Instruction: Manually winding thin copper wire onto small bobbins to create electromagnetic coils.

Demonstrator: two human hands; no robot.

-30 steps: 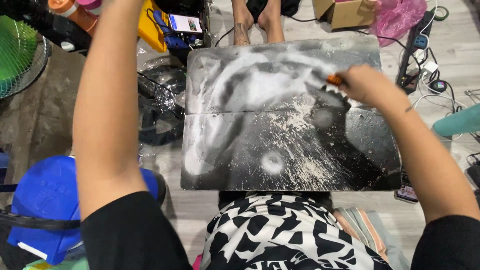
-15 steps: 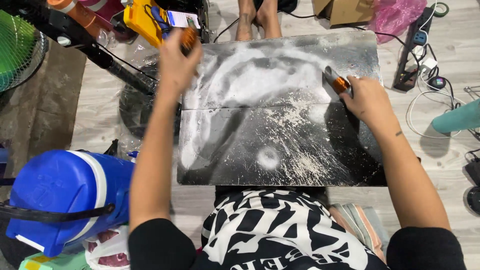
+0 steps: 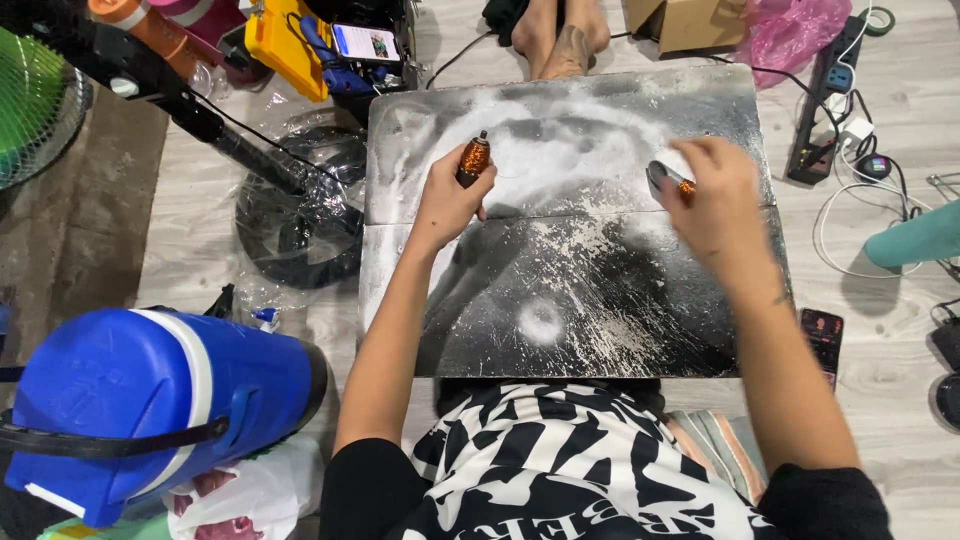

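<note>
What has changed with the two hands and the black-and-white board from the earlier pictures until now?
The left hand came back from beyond the board's far-left edge holding a small orange bottle and now holds it over the board. The right hand kept its scraper-like tool near the right side. The board stayed put.

Two hands, left [image 3: 447, 203] and right [image 3: 712, 195], one painted board [image 3: 570, 290], one blue cooler [image 3: 150, 405], one green fan [image 3: 35, 105], one cardboard box [image 3: 685, 22], two bare feet [image 3: 560, 35]

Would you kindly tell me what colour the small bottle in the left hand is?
Glittery orange small bottle with a dark cap, seen in the head view.
</note>
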